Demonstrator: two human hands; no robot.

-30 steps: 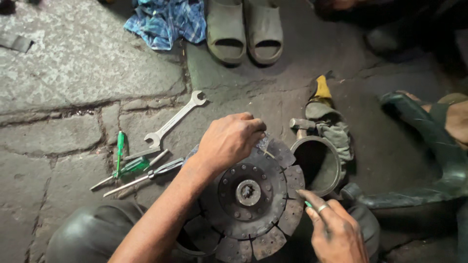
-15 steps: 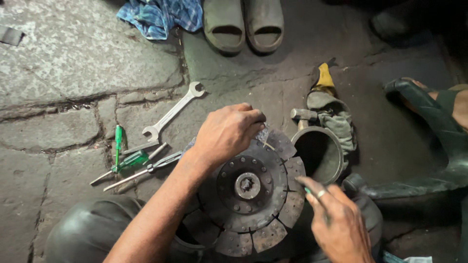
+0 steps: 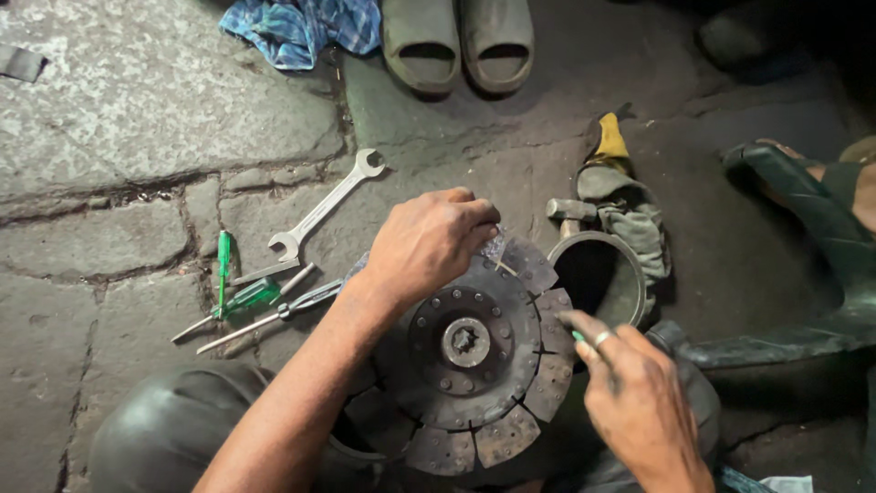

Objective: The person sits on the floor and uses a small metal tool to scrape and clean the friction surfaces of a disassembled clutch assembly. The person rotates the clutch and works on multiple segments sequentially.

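The left hand (image 3: 429,242) has shifted slightly along the top edge of the clutch disc (image 3: 465,361), which rests on the lap, pinching a small clear piece there, while the right hand (image 3: 634,402), fingers closed, holds a green-tipped tool at the disc's right rim.

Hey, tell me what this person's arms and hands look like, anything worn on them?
Both arms are bare, with no sleeves and no gloves in view. The left hand wears nothing that shows, and its forearm looks smudged with grime. The right hand has a ring on one of its fingers, pale and metallic. No watch or wristband shows on either wrist.
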